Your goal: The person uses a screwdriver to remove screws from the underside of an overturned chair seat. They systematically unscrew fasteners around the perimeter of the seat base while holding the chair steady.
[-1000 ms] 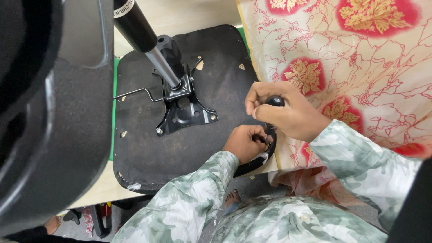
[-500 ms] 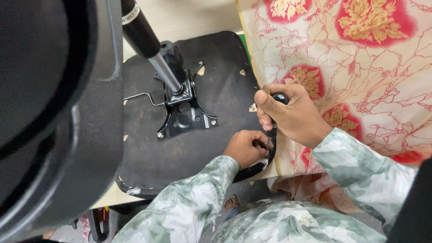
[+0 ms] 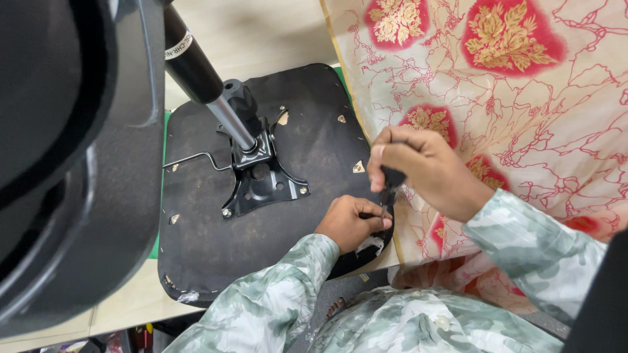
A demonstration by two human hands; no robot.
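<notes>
An upturned chair seat (image 3: pixel 216 242), black on its underside, lies on a pale table. A black metal mounting plate (image 3: pixel 261 186) is bolted at its middle, and a gas-lift cylinder (image 3: pixel 203 82) rises from it. My right hand (image 3: pixel 425 170) grips the dark handle of a screwdriver (image 3: pixel 390 183), its shaft pointing down at the seat's near right edge. My left hand (image 3: pixel 347 222) rests on that edge, fingers pinched around the tool's tip. Both sleeves are pale green camouflage.
A large black plastic chair part (image 3: pixel 72 150) fills the left side, close to the camera. A cream cloth with red and gold flowers (image 3: pixel 517 91) covers the right. A thin wire lever (image 3: pixel 193 159) sticks out left of the plate. Floor shows below the table edge.
My right hand has lifted a little and turned on the screwdriver handle. My left hand stays at the seat edge. The camera view has shifted slightly.
</notes>
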